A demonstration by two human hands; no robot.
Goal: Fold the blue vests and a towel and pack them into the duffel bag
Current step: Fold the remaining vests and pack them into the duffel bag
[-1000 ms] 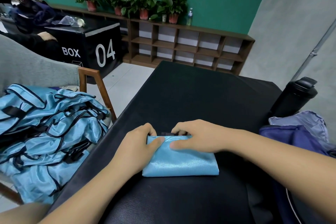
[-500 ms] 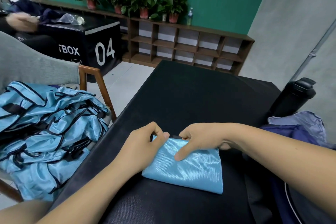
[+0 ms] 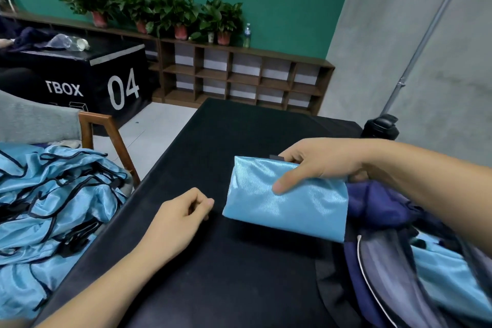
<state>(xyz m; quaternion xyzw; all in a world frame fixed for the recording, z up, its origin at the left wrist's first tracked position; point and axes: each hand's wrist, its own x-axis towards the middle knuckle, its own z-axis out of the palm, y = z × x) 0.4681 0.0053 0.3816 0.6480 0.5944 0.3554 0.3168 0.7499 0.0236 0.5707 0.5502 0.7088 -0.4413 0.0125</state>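
Folded vest (image 3: 287, 202) at the duffel bag (image 3: 378, 205)
Gripped by the right hand (image 3: 327, 165); left hand (image 3: 181, 218) — farther from the bag — loosely curled, empty.

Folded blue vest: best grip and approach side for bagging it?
Far edge near the right corner, from the right, as the right hand does: thumb across the face, fingers over the edge. The folded vest is a flat layered packet; pinching all layers there should keep it folded.
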